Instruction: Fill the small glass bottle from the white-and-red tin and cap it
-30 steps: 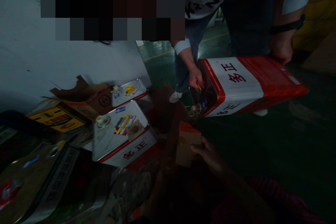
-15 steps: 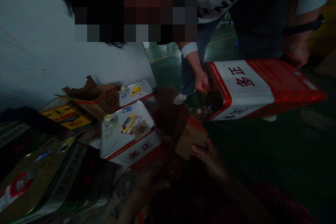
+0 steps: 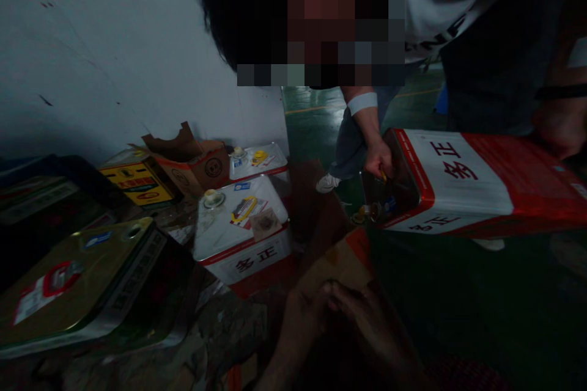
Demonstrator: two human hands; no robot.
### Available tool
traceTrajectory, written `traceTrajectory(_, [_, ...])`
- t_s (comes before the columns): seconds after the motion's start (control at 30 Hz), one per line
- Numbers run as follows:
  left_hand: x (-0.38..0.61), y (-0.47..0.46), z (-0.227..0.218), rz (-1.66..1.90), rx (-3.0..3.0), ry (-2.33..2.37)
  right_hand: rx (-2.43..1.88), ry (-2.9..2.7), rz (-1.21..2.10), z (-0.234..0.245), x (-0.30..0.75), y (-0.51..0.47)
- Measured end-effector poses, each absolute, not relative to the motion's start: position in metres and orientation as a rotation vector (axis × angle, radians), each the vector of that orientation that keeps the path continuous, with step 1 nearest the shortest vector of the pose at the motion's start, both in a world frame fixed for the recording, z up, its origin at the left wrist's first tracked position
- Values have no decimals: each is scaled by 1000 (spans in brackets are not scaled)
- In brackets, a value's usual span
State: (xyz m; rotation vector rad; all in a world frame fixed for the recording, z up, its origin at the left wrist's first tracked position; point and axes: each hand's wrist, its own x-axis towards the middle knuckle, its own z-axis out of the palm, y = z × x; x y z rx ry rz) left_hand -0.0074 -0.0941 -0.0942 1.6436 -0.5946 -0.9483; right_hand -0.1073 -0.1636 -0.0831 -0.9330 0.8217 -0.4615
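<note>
My left hand (image 3: 305, 313) and my right hand (image 3: 362, 311) meet low in the middle of the head view, thumbs close together. Both are closed on the near part of a brown cardboard box (image 3: 337, 266) with an orange-red panel. Its lower part is lost in shadow. Beyond it, another person's hand (image 3: 380, 157) grips the handle of a red and white tin (image 3: 477, 159). That tin is tipped on its side, its capped end towards the left, above and right of the box. The person's other hand (image 3: 562, 128) is at the tin's far side.
Two white-topped tins (image 3: 238, 220) with yellow handles stand left of the box. A gold-topped tin (image 3: 87, 281) with a red handle is nearer on the left. By the white wall (image 3: 114, 61) are an open carton (image 3: 188, 159) and a yellow box (image 3: 137, 180). The floor (image 3: 458, 293) is green.
My left hand has come up and right to the cardboard beside my right hand. The view has swung left, so things sit further right. The other person still holds the tipped tin.
</note>
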Motion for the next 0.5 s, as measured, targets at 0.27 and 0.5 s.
traceTrajectory(0.27, [-11,-93,-88,-919,1550,-549,-1007,775,-545,-101,-113,-161])
traceTrajectory(0.5, [-2,-89,-98,-945,1581,-601,-960,693,-516,-123,-105,-164])
